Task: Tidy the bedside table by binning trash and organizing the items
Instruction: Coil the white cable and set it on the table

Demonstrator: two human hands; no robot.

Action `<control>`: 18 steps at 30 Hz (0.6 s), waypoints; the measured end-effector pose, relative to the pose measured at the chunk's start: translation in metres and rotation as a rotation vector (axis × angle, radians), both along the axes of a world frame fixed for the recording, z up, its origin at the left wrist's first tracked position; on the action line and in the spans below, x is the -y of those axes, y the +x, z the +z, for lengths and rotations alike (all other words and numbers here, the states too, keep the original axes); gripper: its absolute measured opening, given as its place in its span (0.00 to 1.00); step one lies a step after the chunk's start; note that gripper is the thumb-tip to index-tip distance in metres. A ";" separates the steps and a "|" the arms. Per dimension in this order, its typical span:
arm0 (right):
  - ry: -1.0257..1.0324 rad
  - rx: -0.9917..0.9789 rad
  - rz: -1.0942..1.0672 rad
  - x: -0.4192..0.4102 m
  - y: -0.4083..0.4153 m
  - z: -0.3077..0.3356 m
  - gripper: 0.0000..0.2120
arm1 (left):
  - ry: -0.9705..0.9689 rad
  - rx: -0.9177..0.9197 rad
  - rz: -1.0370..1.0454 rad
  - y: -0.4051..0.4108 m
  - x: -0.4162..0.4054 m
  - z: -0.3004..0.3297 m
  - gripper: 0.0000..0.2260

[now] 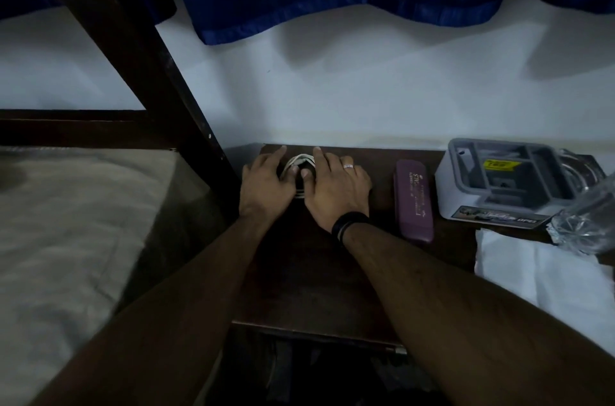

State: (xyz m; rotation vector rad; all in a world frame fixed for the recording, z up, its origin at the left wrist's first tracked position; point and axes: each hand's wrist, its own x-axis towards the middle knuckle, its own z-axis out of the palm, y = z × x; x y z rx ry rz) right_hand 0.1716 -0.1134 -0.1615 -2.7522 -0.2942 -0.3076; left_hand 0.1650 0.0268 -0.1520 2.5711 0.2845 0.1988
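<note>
Head view, dim bedroom: a bed point(66, 222) flanks a dark wooden counter point(309, 279) against a white wall. On the counter's right stand a grey organizer box point(499, 179) and a purple case point(413, 201). At the back edge, the left hand point(266, 182) and right hand point(336, 187) cup a coiled white cable point(301, 161), fingers point(327, 159) relaxed, pressing its sides, thumbs tucked inside the loop.
</note>
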 end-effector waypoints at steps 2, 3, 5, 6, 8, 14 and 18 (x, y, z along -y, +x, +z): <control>0.017 0.003 0.003 0.000 -0.002 0.002 0.28 | -0.007 0.045 0.002 -0.007 0.002 0.001 0.23; 0.029 0.005 0.003 0.001 -0.003 0.002 0.28 | -0.007 0.065 0.000 -0.011 0.004 0.001 0.24; 0.059 0.019 -0.007 0.002 -0.005 0.004 0.28 | -0.013 0.101 -0.001 -0.018 0.007 0.001 0.22; 0.074 0.029 -0.012 0.003 -0.006 0.004 0.28 | -0.012 0.114 0.001 -0.021 0.009 0.001 0.22; 0.099 0.037 -0.017 0.005 -0.011 0.003 0.27 | -0.001 0.128 0.007 -0.028 0.010 0.000 0.23; 0.098 0.022 0.020 0.010 -0.042 0.010 0.26 | -0.015 0.072 -0.049 -0.057 0.021 0.011 0.21; 0.063 0.016 0.040 0.014 -0.069 0.028 0.26 | 0.001 0.088 -0.117 -0.074 0.022 0.031 0.21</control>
